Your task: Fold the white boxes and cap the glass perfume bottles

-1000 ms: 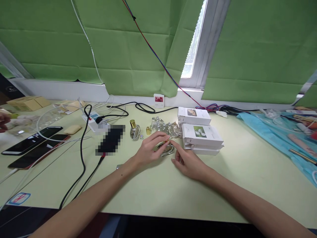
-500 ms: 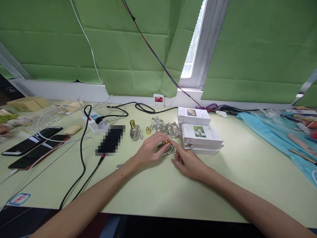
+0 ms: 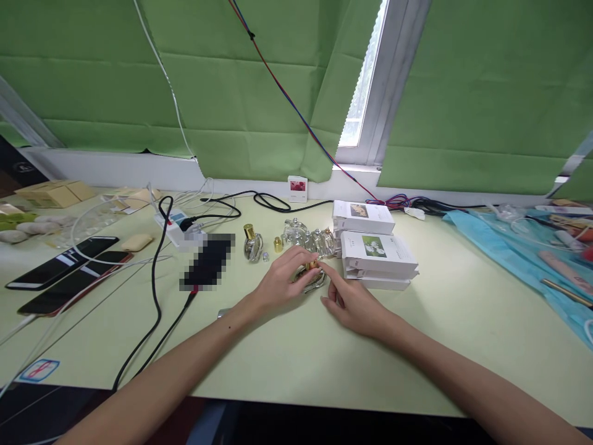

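Ideally, the left hand (image 3: pixel 280 275), pinching the small gold cap (image 3: pixel 312 264), should keep it straight over the round clear-glass bottle (image 3: pixel 315 283), the loosely curled, seemingly empty right hand (image 3: pixel 354 306) steadying.

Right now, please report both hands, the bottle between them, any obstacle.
Left hand: pinching gold cap. Right hand: index extended to cap. Glass bottle: beneath, partly hidden. White boxes: close beyond right hand.
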The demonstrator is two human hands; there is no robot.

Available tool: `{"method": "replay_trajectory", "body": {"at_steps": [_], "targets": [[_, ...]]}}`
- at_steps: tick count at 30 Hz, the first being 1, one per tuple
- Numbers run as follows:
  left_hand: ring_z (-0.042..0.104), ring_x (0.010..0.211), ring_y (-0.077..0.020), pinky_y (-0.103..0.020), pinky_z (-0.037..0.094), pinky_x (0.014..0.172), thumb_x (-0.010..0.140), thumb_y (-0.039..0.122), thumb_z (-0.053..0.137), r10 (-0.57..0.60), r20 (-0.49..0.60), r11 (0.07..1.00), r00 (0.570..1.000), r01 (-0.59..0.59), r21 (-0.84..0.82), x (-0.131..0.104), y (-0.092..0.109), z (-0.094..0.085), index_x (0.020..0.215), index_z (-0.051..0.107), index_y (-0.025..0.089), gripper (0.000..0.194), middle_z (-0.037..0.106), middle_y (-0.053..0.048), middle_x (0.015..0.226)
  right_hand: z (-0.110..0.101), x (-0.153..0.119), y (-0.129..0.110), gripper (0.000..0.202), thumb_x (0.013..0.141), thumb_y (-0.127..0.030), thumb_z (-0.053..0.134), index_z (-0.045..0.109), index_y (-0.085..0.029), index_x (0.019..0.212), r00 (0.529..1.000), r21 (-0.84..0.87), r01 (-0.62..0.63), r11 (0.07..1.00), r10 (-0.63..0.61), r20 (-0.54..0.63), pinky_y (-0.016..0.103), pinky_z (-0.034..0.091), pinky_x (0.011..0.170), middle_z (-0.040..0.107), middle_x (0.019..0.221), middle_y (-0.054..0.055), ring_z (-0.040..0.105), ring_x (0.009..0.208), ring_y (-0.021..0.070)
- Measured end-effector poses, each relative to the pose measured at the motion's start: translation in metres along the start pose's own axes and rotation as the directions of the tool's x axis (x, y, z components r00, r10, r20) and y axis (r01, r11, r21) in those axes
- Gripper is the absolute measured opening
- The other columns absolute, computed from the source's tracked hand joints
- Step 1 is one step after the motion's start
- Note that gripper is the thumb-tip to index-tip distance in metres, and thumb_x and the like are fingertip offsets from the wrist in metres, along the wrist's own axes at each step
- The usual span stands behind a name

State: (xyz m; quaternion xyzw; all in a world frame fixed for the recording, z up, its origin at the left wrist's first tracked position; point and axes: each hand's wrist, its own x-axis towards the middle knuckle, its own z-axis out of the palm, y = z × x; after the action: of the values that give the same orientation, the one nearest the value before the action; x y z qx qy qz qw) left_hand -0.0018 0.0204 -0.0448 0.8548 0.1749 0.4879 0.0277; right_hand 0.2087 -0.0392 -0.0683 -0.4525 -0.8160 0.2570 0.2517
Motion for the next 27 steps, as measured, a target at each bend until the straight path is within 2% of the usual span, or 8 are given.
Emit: {"method": "replay_trajectory", "body": {"at_steps": [11, 17, 27], "targets": [[0.060, 0.079, -0.0166, -0.029, 0.051, 0.069, 0.095, 0.019, 0.064, -0.058, 0.014, 0.998, 0.998, 0.058, 0.008, 0.0005, 0.0020, 0.0002, 0.109, 0.063, 0.020, 0.014, 0.064, -0.003, 0.087, -0.0004, -0.0005, 0.0002, 0.075, 0.096, -0.016, 0.056, 0.021, -0.024, 0.161, 1.000, -0.005, 0.005, 1.000, -0.005, -0.002, 0.027, 0.043, 0.066, 0.068, 0.081, -0.001, 0.060, 0.067, 0.0162], [0.058, 0.076, -0.0157, -0.028, 0.050, 0.066, 0.094, 0.018, 0.065, -0.014, 0.006, 0.999, 1.000, 0.014, 0.040, 0.0012, 0.0009, 0.0012, 0.109, 0.061, 0.020, 0.015, 0.062, -0.003, 0.085, -0.0002, 0.0006, -0.0004, 0.074, 0.096, -0.017, 0.055, 0.022, -0.024, 0.161, 1.000, -0.013, 0.011, 1.000, -0.011, -0.002, 0.027, 0.043, 0.065, 0.068, 0.080, -0.001, 0.060, 0.067, 0.0162], [0.068, 0.094, -0.0210, -0.036, 0.058, 0.081, 0.091, 0.012, 0.064, 0.023, 0.040, 1.000, 0.999, -0.023, -0.007, -0.0015, -0.0010, -0.0040, 0.120, 0.062, 0.020, 0.030, 0.072, -0.010, 0.102, -0.0003, 0.0000, -0.0007, 0.075, 0.096, -0.018, 0.054, 0.018, -0.024, 0.162, 1.000, -0.014, -0.007, 1.000, 0.007, 0.016, 0.028, 0.043, 0.067, 0.067, 0.083, -0.001, 0.059, 0.068, 0.0165]]}}
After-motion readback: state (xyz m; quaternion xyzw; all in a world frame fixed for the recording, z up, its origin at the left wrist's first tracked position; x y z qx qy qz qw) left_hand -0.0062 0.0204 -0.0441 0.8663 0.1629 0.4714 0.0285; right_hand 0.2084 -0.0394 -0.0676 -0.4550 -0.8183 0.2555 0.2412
